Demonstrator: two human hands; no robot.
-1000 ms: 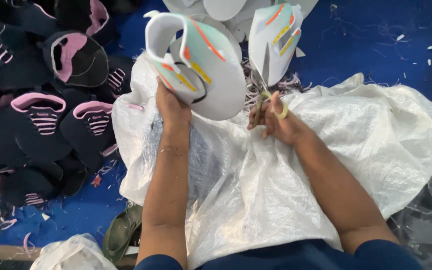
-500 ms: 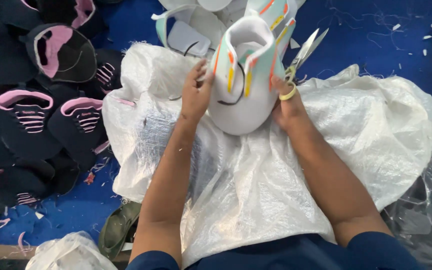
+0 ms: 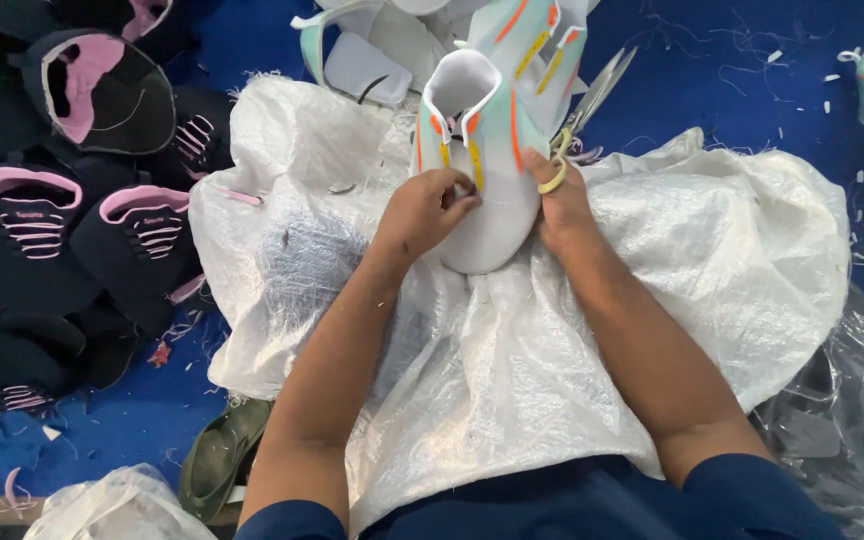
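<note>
Looking down from the head camera, I see both forearms reach over a white woven sack spread across the lap, and its folds hide whatever lies under it. My left hand pinches the front edge of a white and mint shoe upper with orange and yellow stripes, fingertips closed on the material near the opening. My right hand presses against the upper's other side while a yellow-handled pair of scissors hangs from one finger; its blades point up and away, and I cannot tell whether they are open. The upper's lower end sits against the sack between the hands. More mint uppers behind it are cut off by the top edge, and the black and pink uppers at the left merge into a dark heap. Compared with half a second ago, the upper has turned so its opening faces me, and the left hand has moved from its side to its front
</note>
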